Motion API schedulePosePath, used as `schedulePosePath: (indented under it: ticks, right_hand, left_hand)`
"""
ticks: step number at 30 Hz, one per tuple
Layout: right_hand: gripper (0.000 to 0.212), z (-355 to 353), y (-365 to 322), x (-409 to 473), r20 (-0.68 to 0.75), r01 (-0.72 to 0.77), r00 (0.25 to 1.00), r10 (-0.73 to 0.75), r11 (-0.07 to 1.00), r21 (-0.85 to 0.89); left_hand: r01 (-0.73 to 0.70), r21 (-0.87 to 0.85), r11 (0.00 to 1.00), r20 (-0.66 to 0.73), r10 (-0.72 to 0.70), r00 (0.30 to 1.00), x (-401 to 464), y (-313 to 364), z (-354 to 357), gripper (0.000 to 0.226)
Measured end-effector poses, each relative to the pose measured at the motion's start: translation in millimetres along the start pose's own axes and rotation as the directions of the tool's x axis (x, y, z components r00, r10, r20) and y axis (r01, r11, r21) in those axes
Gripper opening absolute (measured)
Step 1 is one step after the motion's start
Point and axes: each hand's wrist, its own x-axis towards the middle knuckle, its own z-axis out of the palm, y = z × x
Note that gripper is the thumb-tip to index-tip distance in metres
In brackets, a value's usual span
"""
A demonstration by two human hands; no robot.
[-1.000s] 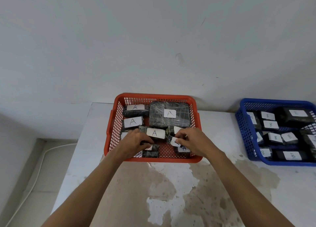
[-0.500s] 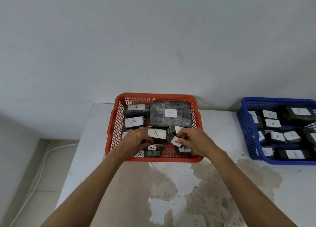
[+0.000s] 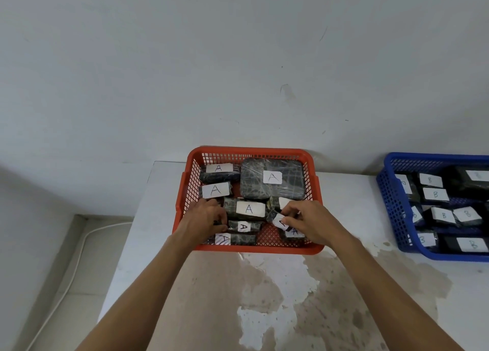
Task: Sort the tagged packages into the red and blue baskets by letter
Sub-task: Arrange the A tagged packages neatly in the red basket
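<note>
Both hands reach into the red basket (image 3: 315, 192): right hand (image 3: 307, 222) pinches a half-hidden package (image 3: 276, 218), left hand (image 3: 205, 219) grip unclear.

A plain white wall (image 3: 238, 59) filled the upper part of the view, matte and evenly lit, with a few faint scuffs and one short dark scratch high on its right side. Against it stood a white table (image 3: 158, 205) whose far edge met the wall. The tabletop's white coating was worn away over a broad patch (image 3: 211, 297) in the near middle, which showed brown and speckled, with flecks of white left inside it. To the left of the table, lower down, lay a pale floor (image 3: 53, 271), and a white cable (image 3: 76, 255) curved across it from beside the table toward the lower left corner. The light was soft, without hard shadows.
</note>
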Motion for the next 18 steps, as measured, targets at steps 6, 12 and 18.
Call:
schedulePosePath:
  ticks: [6,12,18]
  right_hand:
    - [0.017,0,0,0,0.008,-0.005,1.000,0.005,1.000,0.011]
    - [0.015,-7,-3,-1,0.070,-0.003,0.998,0.003,1.000,-0.005]
    - [0.013,-6,-9,0,0.199,0.014,0.980,0.007,0.995,-0.103]
  left_hand:
    - [0.083,-0.010,0.996,-0.071,-0.084,0.994,-2,-1,-4,0.031]
    - [0.056,0.047,0.997,-0.079,-0.052,0.995,0,3,-4,0.033]
    - [-0.142,-0.239,0.961,-0.050,0.134,0.990,4,33,3,0.014]
